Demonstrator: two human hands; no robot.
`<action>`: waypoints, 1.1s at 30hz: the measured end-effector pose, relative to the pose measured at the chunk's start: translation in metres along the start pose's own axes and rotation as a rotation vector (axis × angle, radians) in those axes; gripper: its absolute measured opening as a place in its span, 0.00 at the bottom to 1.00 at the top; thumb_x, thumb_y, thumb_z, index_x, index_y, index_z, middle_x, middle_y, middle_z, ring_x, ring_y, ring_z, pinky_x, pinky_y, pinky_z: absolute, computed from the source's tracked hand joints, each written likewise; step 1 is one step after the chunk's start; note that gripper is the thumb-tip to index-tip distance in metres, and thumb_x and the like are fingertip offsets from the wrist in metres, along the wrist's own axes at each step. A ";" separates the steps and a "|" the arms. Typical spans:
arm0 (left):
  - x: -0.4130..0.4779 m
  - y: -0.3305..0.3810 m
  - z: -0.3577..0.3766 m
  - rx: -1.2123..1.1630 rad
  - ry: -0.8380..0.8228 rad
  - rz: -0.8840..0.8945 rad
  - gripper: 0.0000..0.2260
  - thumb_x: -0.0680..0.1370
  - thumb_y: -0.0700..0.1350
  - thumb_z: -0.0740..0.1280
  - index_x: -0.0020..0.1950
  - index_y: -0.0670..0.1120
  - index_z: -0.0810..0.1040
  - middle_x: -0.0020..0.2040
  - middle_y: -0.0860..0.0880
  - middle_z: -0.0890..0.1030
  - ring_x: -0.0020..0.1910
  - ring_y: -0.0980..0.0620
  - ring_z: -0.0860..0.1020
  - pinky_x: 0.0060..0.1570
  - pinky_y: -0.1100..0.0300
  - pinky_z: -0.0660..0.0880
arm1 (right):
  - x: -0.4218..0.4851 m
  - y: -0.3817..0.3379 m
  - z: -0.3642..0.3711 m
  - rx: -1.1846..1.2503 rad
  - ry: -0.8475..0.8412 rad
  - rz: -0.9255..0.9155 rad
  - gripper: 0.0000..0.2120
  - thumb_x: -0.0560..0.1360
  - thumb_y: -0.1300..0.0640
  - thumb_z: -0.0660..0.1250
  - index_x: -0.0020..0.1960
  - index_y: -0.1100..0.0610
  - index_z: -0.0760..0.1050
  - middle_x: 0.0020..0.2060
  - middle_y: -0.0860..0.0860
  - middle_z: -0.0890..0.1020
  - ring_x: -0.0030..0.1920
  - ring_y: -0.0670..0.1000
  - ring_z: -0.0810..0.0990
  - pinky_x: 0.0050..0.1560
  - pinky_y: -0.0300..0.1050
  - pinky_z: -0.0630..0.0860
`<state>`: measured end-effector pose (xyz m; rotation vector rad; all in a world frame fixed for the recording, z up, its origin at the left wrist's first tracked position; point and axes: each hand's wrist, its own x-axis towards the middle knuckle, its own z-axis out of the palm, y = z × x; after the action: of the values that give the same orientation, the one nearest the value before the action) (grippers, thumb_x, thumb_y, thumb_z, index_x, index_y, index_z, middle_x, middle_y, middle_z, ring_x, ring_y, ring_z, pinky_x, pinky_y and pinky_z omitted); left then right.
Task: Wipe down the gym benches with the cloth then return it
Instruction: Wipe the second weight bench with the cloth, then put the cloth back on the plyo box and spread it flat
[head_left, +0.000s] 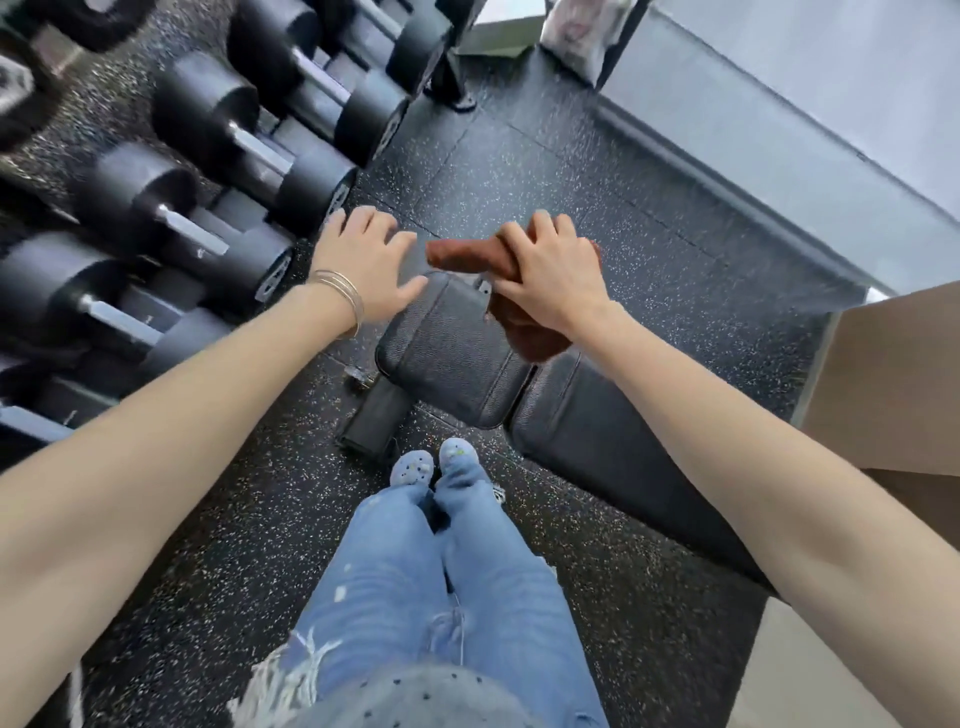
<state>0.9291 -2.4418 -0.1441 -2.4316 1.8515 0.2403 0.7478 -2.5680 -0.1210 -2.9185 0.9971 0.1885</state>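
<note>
A black padded gym bench (457, 358) lies on the floor in front of my feet, its small seat pad toward the dumbbell rack and the long back pad (613, 447) running to the lower right. My right hand (550, 270) grips a rust-brown cloth (467, 255), held above the far end of the seat pad; part of the cloth hangs below my palm. My left hand (366, 260), with thin bangles at the wrist, hovers with fingers spread just left of the cloth, above the pad's left corner, holding nothing.
A rack of black dumbbells (218, 156) fills the left side. Speckled black rubber floor (649, 218) surrounds the bench. A grey wall and baseboard (779, 171) run along the right. A tan box-like surface (893, 374) stands at the right edge.
</note>
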 end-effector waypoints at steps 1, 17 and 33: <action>-0.002 -0.001 -0.009 -0.005 0.013 -0.014 0.27 0.75 0.61 0.59 0.69 0.47 0.69 0.67 0.43 0.71 0.68 0.43 0.65 0.67 0.48 0.59 | 0.001 -0.002 -0.011 -0.007 0.016 -0.013 0.24 0.73 0.38 0.62 0.61 0.52 0.69 0.55 0.58 0.73 0.56 0.61 0.71 0.47 0.55 0.72; -0.053 -0.012 -0.114 0.106 0.072 -0.363 0.27 0.75 0.63 0.56 0.68 0.48 0.70 0.66 0.42 0.72 0.67 0.42 0.66 0.68 0.46 0.59 | 0.038 -0.023 -0.111 -0.049 0.078 -0.364 0.25 0.73 0.35 0.61 0.58 0.54 0.68 0.53 0.59 0.73 0.54 0.61 0.72 0.46 0.54 0.72; -0.154 0.017 -0.101 0.033 0.057 -0.845 0.28 0.75 0.64 0.56 0.68 0.49 0.70 0.66 0.44 0.73 0.66 0.42 0.67 0.67 0.47 0.59 | 0.034 -0.089 -0.106 -0.141 0.042 -0.871 0.26 0.73 0.34 0.59 0.58 0.54 0.68 0.52 0.58 0.75 0.54 0.62 0.74 0.46 0.54 0.73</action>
<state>0.8804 -2.3158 -0.0180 -2.9362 0.6868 0.0728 0.8391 -2.5272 -0.0197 -3.1622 -0.3510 0.1490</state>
